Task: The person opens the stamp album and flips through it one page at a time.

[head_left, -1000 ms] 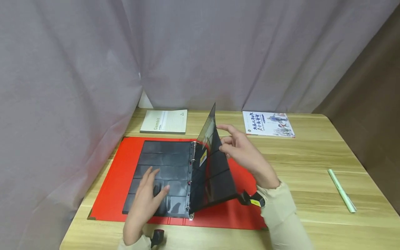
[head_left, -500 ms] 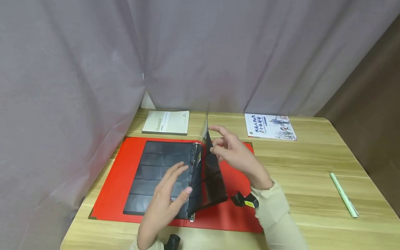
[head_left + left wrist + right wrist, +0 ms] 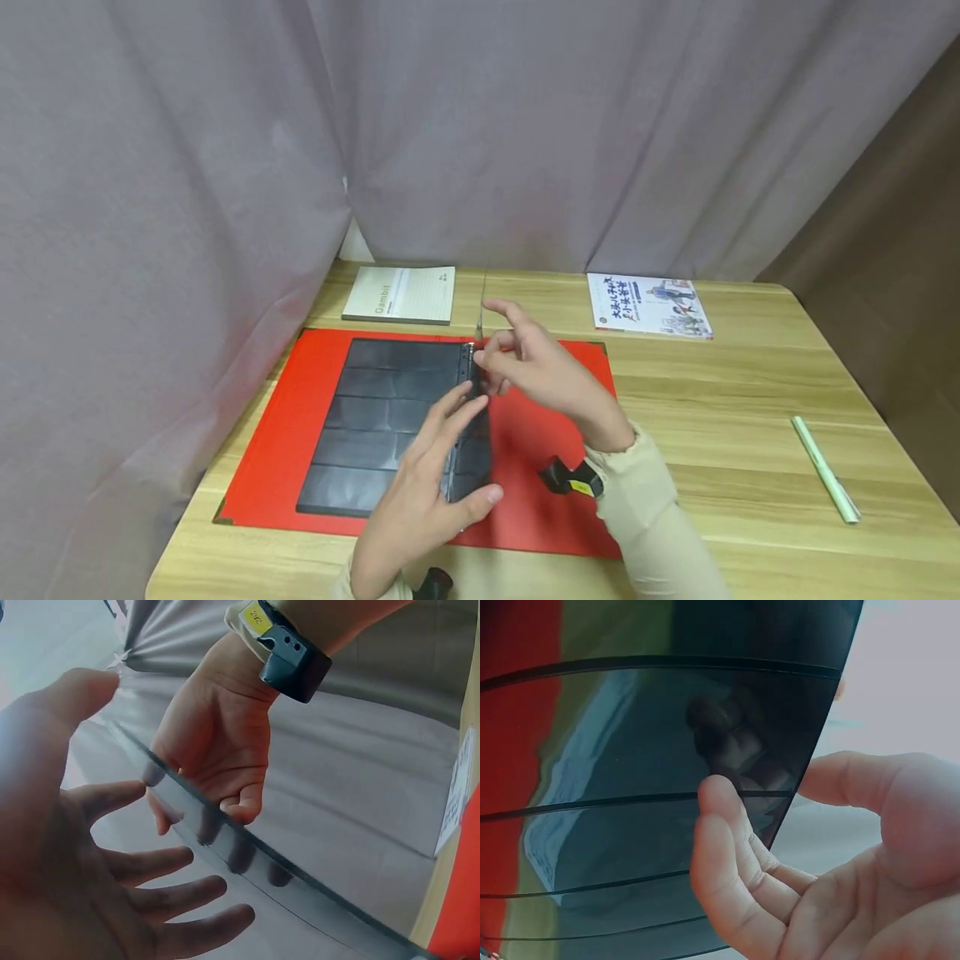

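A red ring binder (image 3: 281, 442) lies spread on the table, with a black pocket page (image 3: 367, 417) flat on its left side. My right hand (image 3: 536, 367) pinches the outer edge of glossy black pocket pages (image 3: 630, 847) between thumb and fingers. These pages stand nearly upright over the metal rings, seen almost edge-on from the head. To their left, my left hand (image 3: 427, 487) hovers with spread fingers, holding nothing. In the left wrist view its fingers (image 3: 202, 922) are near the raised page edge (image 3: 315, 889); whether they touch it I cannot tell.
A pale notebook (image 3: 401, 294) lies at the back left of the wooden table (image 3: 750, 367). At the back right is a white illustrated booklet (image 3: 648, 305). A light green pen (image 3: 825, 471) lies toward the right edge. Grey curtains (image 3: 480, 133) hang behind.
My right hand has swung the raised pages leftward, from leaning right to nearly upright. My left hand has moved right, from over the left page to beside the rings.
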### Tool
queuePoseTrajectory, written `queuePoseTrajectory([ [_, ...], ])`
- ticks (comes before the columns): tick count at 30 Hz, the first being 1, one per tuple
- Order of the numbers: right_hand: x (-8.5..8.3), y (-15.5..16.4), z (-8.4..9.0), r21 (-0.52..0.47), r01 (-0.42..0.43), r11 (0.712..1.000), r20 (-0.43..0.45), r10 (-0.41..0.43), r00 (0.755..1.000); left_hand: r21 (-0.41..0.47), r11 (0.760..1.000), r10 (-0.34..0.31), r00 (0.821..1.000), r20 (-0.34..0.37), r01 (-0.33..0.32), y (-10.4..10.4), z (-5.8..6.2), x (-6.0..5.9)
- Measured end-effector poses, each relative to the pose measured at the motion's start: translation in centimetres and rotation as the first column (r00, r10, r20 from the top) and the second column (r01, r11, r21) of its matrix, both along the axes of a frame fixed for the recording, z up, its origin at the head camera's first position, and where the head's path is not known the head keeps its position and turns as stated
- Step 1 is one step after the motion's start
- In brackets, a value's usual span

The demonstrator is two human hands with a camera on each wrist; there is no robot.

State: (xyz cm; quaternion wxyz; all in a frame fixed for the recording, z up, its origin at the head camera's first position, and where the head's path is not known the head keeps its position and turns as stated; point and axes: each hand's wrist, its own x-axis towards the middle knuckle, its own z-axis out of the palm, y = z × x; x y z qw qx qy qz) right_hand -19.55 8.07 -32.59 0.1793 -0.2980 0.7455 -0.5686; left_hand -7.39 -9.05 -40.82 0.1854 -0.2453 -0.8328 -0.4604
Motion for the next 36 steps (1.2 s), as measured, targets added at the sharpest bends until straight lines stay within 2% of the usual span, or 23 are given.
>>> queuePoseTrajectory([
  [3, -0.1, -0.2, 0.1, 0.012, -0.007, 1.000, -0.021, 0.007, 1.000, 0.005, 1.000, 0.014, 0.999, -0.030, -0.014, 0.1, 0.1, -0.2],
  [8, -0.4, -0.1, 0.0, 0.019, -0.030, 0.999, -0.029, 0.030, 0.999, 0.026, 0.998, 0.060, 0.991, -0.122, -0.057, -0.1, 0.2, -0.3],
  [12, -0.8, 0.7, -0.6, 0.031, -0.028, 0.999, -0.042, 0.029, 0.999, 0.054, 0.996, 0.085, 0.984, -0.159, -0.077, -0.5, 0.2, -0.2],
  [20, -1.2, 2.5, -2.2, 0.149, 0.045, 0.988, -0.180, -0.017, 0.983, 0.105, 0.990, 0.114, 0.972, -0.206, -0.094, -1.2, 0.1, 0.0],
  [23, -1.6, 3.1, -3.1, 0.220, 0.094, 0.971, -0.235, -0.041, 0.971, 0.126, 0.985, 0.138, 0.968, -0.208, -0.113, -1.4, -0.1, 0.2],
  [27, -2.7, 4.0, -4.6, 0.308, 0.176, 0.935, -0.295, -0.082, 0.952, 0.160, 0.976, 0.184, 0.957, -0.224, -0.151, -1.7, -0.2, 0.5],
  [31, -4.0, 4.9, -6.2, 0.387, 0.236, 0.892, -0.296, -0.122, 0.947, 0.184, 0.967, 0.217, 0.948, -0.231, -0.177, -1.9, -0.3, 0.6],
  [36, -5.2, 5.8, -8.1, 0.461, 0.250, 0.852, -0.281, -0.127, 0.951, 0.187, 0.964, 0.226, 0.951, -0.210, -0.187, -2.1, -0.4, 0.7],
])
